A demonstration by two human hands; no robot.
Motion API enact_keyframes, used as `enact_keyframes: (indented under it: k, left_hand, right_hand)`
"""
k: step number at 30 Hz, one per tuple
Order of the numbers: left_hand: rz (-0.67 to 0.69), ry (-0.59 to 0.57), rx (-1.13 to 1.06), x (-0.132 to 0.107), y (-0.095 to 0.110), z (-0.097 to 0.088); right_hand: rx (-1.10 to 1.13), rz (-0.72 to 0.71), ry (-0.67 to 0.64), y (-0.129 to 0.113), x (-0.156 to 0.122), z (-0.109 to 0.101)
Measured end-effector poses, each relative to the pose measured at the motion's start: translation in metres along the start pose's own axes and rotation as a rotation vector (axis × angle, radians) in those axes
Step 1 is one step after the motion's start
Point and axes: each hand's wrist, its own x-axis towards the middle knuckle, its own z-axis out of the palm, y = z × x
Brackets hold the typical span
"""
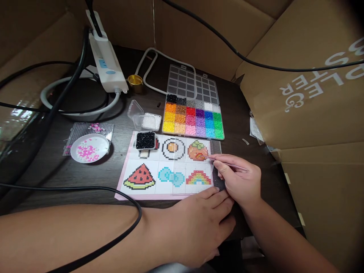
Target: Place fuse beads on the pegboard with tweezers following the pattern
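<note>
My right hand [243, 180] is closed around pink metal tweezers [231, 165]. Their tips rest over the orange fruit picture [196, 148], where a few orange-red beads seem to sit. A clear pegboard [217, 172] lies on the right part of a pattern sheet [129, 195] with pixel pictures. At the board's lower right corner, my left hand [199, 218] lies flat with its fingers stretched out, close to my right hand. Below the fruit is a rainbow picture [198, 178]; whether beads cover it I cannot tell. A small box of black beads [145, 141] stands on the sheet's upper left.
Behind the sheet stands an open compartment box [193, 117] of coloured beads. Left of it are a box of white beads [150, 121] and a gold cup [135, 82]. A white dish [76, 155] holds pink beads. A black cable [125, 190] crosses above my left forearm.
</note>
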Motion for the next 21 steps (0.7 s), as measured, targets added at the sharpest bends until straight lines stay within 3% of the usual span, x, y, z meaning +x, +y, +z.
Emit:
enact_keyframes:
  k: [15,21]
  left_hand:
    - [0.008,0.001,0.007,0.0,-0.0008,-0.0017]
    - [0.015,-0.017,0.0,-0.0005,-0.0009,-0.0031]
  right_hand:
    - [0.042,0.037,-0.002,-0.0025,0.0005,-0.0006]
    - [0.156,0.125,0.024,-0.0035,0.0029,-0.001]
